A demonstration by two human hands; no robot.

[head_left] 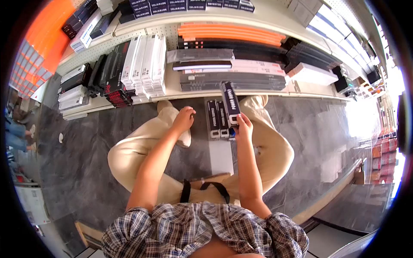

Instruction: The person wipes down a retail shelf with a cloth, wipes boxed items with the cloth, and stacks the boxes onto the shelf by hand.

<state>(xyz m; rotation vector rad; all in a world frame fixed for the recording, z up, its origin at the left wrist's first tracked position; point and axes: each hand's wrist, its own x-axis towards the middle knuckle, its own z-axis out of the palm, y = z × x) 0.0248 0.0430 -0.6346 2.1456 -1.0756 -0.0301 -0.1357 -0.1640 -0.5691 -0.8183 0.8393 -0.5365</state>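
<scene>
My right hand [244,124] grips the near end of a long black power supply box [231,99] with white lettering. The box is tilted up above the floor, its far end close to the bottom shelf. Beside and partly under it, two similar black boxes [213,119] lie side by side on the floor between my legs; the held one hides part of the right one. My left hand [184,119] hovers near my left shin, to the left of these boxes. Its fingers are curled in, and nothing shows in them.
A bottom shelf [275,93] ahead holds upright white boxes [144,64], dark boxes [114,75] and long flat grey packages [232,81]. Orange strips [230,33] lie above these packages. A higher shelf [215,16] carries small dark blue boxes [177,5]. A pale strip [220,157] lies between my legs.
</scene>
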